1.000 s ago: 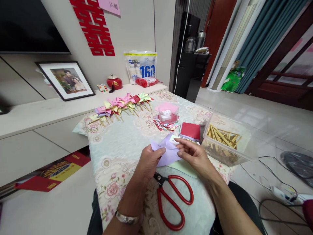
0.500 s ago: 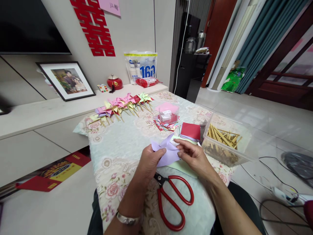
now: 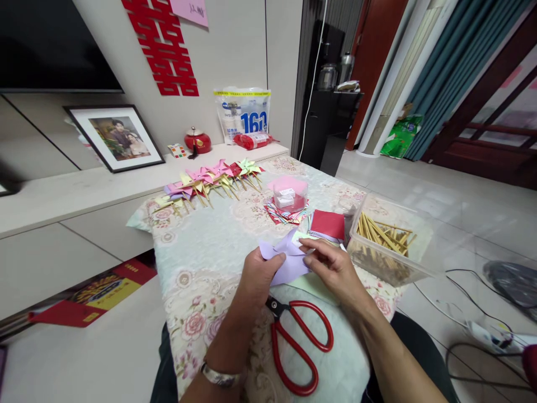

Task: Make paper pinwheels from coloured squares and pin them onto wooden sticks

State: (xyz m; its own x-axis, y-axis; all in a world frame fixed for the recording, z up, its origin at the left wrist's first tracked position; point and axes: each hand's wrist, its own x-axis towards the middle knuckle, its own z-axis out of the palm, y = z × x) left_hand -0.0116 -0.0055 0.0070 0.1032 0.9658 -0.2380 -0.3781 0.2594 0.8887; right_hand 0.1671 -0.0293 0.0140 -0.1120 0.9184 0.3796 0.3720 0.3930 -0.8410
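Both of my hands hold a lilac paper square (image 3: 287, 258) just above the table, its corners partly folded up. My left hand (image 3: 260, 280) pinches the paper's left side with thumb on top. My right hand (image 3: 335, 268) grips its right edge, fingers curled over it. Red-handled scissors (image 3: 297, 341) lie shut on the floral tablecloth (image 3: 201, 263) right under my hands. A pale green sheet (image 3: 314, 285) lies beneath the lilac paper.
A clear tub of wooden sticks (image 3: 384, 240) stands at the right. A stack of red paper squares (image 3: 327, 225), a small clear box with pink paper (image 3: 288, 195) and a row of finished paper pinwheels (image 3: 210, 182) lie farther back. Cables trail on the floor at the right.
My right hand's fingers have curled in closer over the paper's right edge. The paper and my left hand have hardly moved.
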